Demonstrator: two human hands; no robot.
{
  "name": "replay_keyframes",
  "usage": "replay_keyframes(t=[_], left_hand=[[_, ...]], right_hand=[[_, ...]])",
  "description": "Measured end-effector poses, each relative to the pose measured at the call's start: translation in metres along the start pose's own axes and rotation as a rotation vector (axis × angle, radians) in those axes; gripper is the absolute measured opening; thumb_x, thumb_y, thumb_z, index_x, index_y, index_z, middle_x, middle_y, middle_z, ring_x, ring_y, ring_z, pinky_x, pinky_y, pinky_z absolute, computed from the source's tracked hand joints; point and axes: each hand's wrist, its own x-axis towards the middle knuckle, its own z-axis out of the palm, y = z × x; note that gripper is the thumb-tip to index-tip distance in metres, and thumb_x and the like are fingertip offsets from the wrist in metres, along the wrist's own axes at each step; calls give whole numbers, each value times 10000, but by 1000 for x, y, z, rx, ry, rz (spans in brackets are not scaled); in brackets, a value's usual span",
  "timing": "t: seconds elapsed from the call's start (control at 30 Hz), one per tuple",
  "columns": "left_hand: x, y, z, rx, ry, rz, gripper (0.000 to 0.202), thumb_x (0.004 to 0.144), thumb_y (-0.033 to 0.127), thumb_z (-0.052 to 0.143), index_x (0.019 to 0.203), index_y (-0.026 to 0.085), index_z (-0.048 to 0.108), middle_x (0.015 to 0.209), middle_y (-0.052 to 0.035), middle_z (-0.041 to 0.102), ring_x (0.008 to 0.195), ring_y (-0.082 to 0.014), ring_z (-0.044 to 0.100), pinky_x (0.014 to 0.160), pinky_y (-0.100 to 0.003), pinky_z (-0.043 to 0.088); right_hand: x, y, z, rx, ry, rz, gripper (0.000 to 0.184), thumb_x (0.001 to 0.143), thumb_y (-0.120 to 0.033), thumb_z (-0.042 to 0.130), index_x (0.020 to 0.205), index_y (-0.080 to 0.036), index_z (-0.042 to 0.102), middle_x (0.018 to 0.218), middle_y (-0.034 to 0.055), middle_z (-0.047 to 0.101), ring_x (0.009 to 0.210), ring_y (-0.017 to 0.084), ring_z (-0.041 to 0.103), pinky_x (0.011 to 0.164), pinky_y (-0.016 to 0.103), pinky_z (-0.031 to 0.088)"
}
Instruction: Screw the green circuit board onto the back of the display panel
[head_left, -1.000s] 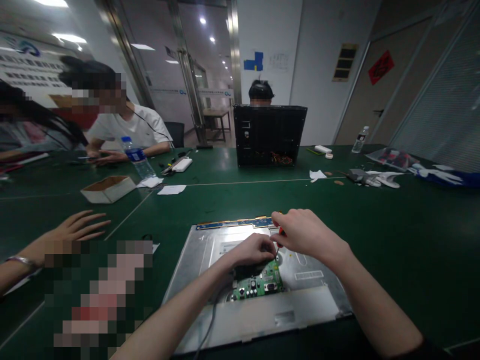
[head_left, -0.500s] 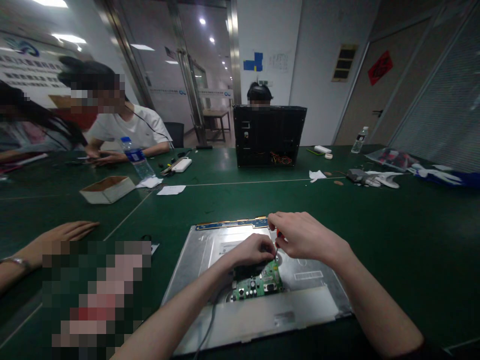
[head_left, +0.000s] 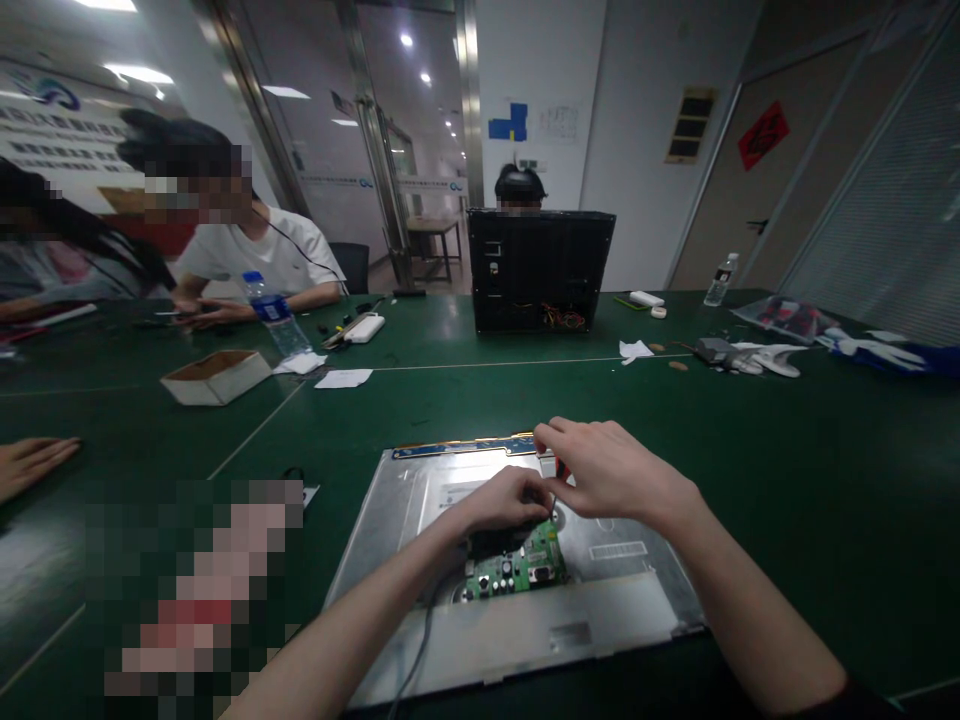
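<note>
Green table (head_left: 787, 450), glass-walled office. Cardboard box (head_left: 216, 377) far left (contents hidden). Circuit board (head_left: 517, 572) on metal panel (head_left: 630, 590), near edge. Left hand (head_left: 506, 500) fingers bunched on board; right hand (head_left: 607, 470) clamps red screwdriver (head_left: 561, 468).

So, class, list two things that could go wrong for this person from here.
1. The red-handled screwdriver in the right hand is held close beside the left hand; a slip could jab it or gouge the circuit board.
2. The grey cable trails beside the left forearm; it could snag.
</note>
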Motion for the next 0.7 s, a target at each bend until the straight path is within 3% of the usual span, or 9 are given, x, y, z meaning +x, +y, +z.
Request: replay_keyframes(t=[0.17, 0.43, 0.7], left_hand=[[0, -1, 0, 8, -12, -1, 123, 727, 67, 651, 804, 139, 714, 772, -4, 710, 733, -168, 630, 711, -224, 468], [-2, 4, -1, 29, -14, -15, 126, 734, 49, 638, 744, 155, 707, 735, 12, 685, 692, -145, 610, 685, -210, 454], [0, 2, -1, 36, -12, -15, 111, 731, 59, 654, 788, 137, 709, 757, 2, 691, 733, -162, 614, 713, -225, 450]], right_hand=[[-3, 2, 1, 7, -6, -2, 236, 824, -203, 546, 1054, -168, 505, 969, 68, 667, 750, 190, 626, 547, 301, 270], [6, 2, 5, -35, 13, 94, 198, 905, -291, 517, 1063, -172, 516, 854, 87, 700, 726, 235, 660, 523, 296, 237], [0, 3, 4, -11, 5, 48, 195, 841, -226, 540, 1023, -160, 514, 973, 83, 652, 747, 195, 624, 550, 302, 274]])
